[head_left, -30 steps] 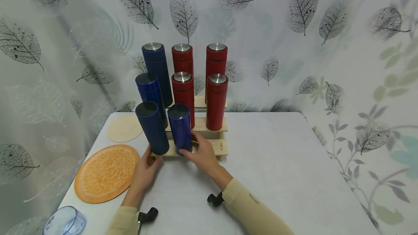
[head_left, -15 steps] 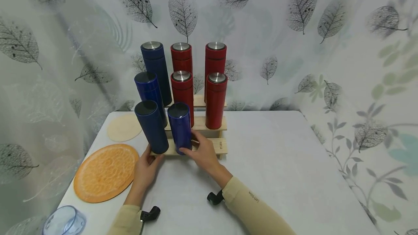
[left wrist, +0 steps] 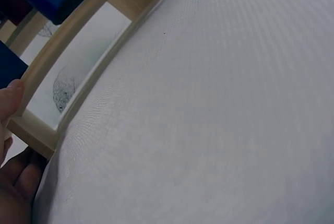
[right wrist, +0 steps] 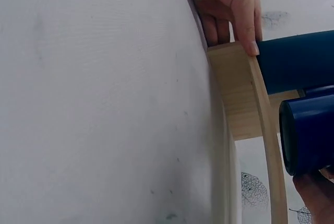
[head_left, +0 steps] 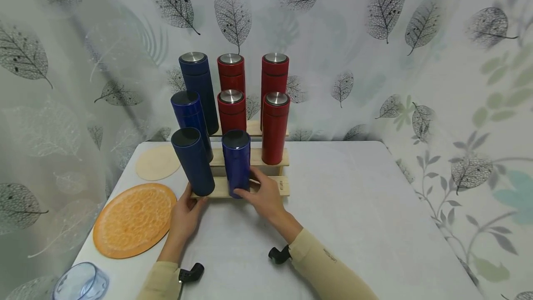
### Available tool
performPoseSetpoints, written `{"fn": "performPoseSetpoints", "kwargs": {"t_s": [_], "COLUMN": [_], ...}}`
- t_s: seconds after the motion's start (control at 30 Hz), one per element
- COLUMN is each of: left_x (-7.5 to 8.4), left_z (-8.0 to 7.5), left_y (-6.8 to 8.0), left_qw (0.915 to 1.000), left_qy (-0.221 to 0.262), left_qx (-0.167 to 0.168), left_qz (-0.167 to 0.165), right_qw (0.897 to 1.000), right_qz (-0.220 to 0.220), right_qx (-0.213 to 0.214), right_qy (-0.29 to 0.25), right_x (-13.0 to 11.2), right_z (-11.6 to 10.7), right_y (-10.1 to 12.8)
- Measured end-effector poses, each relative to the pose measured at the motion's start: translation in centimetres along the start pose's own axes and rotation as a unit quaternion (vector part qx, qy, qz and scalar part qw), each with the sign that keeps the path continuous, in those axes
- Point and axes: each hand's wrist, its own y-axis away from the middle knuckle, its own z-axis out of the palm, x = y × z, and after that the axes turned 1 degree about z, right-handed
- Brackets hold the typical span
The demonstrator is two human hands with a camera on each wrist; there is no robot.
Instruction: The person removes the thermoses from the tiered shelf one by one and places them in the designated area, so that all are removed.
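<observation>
My right hand (head_left: 266, 196) holds the lower part of a glossy blue thermos (head_left: 238, 165), thumb in front and fingers round its right side. The thermos stands upright, its base close over the lowest step of a wooden tiered rack (head_left: 279, 186). My left hand (head_left: 185, 216) grips the left end of that step; in the right wrist view its thumb (right wrist: 245, 23) lies over the edge beside a dark blue thermos (right wrist: 300, 59). Behind it on the left stand another blue thermos (head_left: 189, 115) and a navy thermos (head_left: 200, 87) with a silver lid.
On the rack's upper steps stand several red thermoses (head_left: 275, 133). Left of the rack lie an orange oval placemat (head_left: 135, 221) and a pale round mat (head_left: 157, 162). A clear glass container (head_left: 81, 281) stands at the lower left. A leaf-print curtain (head_left: 325, 59) hangs behind the white table (head_left: 354, 207).
My right hand has moved the glossy blue thermos a little to the right along the lowest step, away from the dark blue one. The left hand keeps its place on the rack's end.
</observation>
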Motion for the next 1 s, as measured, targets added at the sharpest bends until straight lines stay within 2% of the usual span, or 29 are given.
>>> {"fn": "performPoseSetpoints", "kwargs": {"t_s": [0.2,0.43,0.63,1.0], "left_x": [0.1,0.0,0.0,-0.1], "left_z": [-0.1,0.0,-0.1,0.0], "left_y": [0.1,0.0,0.0,0.1], "left_qw": [1.0,1.0,0.9999,1.0], "left_qy": [0.001,0.007,-0.008,-0.003], "left_qx": [-0.004,0.0,0.0,0.008], "left_qz": [-0.009,-0.002,-0.006,0.001], "right_qw": [1.0,1.0,0.999,0.997], "right_qz": [-0.001,-0.006,-0.007,-0.034], "right_qx": [0.007,0.016,0.017,0.029], "right_qy": [0.012,0.012,0.03,0.059], "right_x": [-0.4,-0.7,-0.8,-1.2], "right_z": [-1.0,-2.4,-3.5,-5.7], "right_y": [0.2,0.5,1.1,2.1]}}
